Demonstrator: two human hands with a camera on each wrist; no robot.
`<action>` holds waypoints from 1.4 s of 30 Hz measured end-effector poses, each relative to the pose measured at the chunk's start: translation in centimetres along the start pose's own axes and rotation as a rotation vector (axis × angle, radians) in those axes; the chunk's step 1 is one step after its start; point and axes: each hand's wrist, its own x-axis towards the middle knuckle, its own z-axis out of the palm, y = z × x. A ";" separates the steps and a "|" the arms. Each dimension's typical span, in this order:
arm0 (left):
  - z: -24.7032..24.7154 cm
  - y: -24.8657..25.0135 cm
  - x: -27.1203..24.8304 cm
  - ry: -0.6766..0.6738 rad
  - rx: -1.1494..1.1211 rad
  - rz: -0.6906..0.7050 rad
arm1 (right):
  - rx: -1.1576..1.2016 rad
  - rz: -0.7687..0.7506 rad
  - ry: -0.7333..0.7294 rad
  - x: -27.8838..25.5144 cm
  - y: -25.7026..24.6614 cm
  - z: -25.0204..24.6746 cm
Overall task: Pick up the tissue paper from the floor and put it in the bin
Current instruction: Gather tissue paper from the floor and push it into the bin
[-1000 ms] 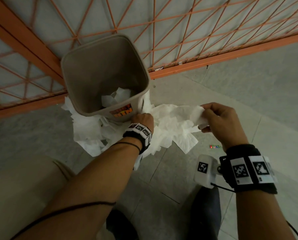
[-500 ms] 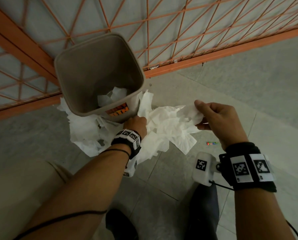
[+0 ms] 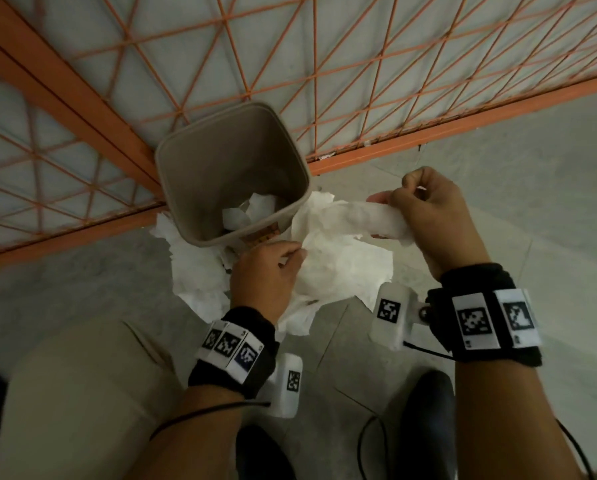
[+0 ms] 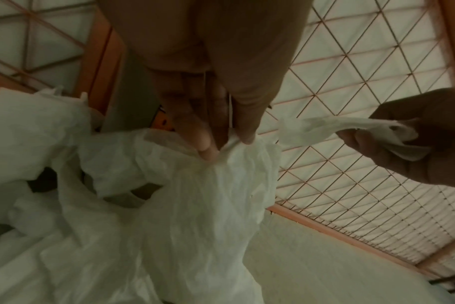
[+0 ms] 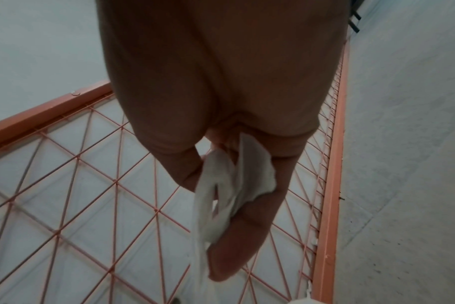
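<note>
A long crumpled sheet of white tissue paper [image 3: 342,251] hangs lifted off the floor between both hands, just right of the beige bin [image 3: 233,174]. My left hand [image 3: 273,268] pinches its lower left part; in the left wrist view thumb and finger close on a fold of tissue [image 4: 221,185]. My right hand [image 3: 425,209] grips the twisted upper end; the right wrist view shows the tissue [image 5: 237,181] held in curled fingers. More tissue [image 3: 196,271] lies on the floor at the bin's foot. A few pieces [image 3: 248,213] sit inside the bin.
An orange wire-mesh fence [image 3: 290,64] with a thick orange bottom rail [image 3: 463,123] stands right behind the bin. Grey tiled floor [image 3: 532,202] spreads to the right. My beige trouser leg [image 3: 75,393] and dark shoes [image 3: 425,410] are at the bottom.
Both hands have risen, lifting the tissue sheet off the floor. The right hand moved up and right, stretching the sheet. The left hand changed from reaching down to pinching the sheet.
</note>
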 end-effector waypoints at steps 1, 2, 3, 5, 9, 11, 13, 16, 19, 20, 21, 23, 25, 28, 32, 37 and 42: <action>-0.3 0.1 -0.2 0.002 -0.011 0.002 | -0.010 0.004 -0.007 -0.1 0.1 0.2; -0.6 0.2 -0.4 0.011 -0.020 0.011 | -0.013 0.016 -0.013 -0.3 0.3 0.3; -0.8 0.4 -0.5 0.024 -0.032 0.020 | -0.008 0.029 -0.020 -0.6 0.5 0.4; -1.5 0.7 -0.7 0.046 -0.071 0.023 | -0.036 0.029 -0.026 -0.8 1.2 0.4; -2.7 1.0 -0.8 0.046 -0.154 0.008 | -0.123 -0.018 0.001 -1.1 2.2 0.0; -3.7 1.1 -0.8 0.024 -0.201 -0.004 | -0.095 -0.022 0.023 -1.3 1.9 -0.1; -5.4 1.6 -0.8 0.015 -0.234 0.000 | -0.033 -0.011 0.021 -1.4 1.1 0.0; -9.2 2.6 -0.1 0.105 -0.318 0.054 | 0.027 -0.041 -0.077 -1.5 -0.6 0.5; -13.2 3.2 1.6 0.236 -0.302 0.116 | 0.081 -0.122 -0.149 -1.2 -2.9 2.4; -14.3 3.3 2.2 0.280 -0.276 0.133 | 0.124 -0.151 -0.179 -1.1 -3.7 3.3; -15.2 3.3 2.9 0.321 -0.259 0.140 | 0.159 -0.177 -0.211 -0.9 -4.4 4.2; -16.0 2.9 4.3 0.390 -0.254 0.127 | 0.191 -0.229 -0.276 -0.4 -5.9 6.2; -15.8 2.1 5.7 0.426 -0.246 0.118 | 0.201 -0.281 -0.334 0.3 -7.3 8.2; -14.1 1.1 7.2 0.333 -0.176 0.104 | 0.137 -0.400 -0.329 1.9 -8.6 11.3; -12.0 -0.1 7.2 0.044 0.038 0.037 | -0.054 -0.432 -0.364 4.3 -7.7 13.7; -11.7 -0.8 3.3 0.171 0.115 0.117 | -0.249 -0.341 -0.548 5.1 -6.1 11.3; -8.5 1.4 -1.7 0.034 -0.044 0.313 | 0.035 -0.217 -0.151 3.6 -3.2 5.3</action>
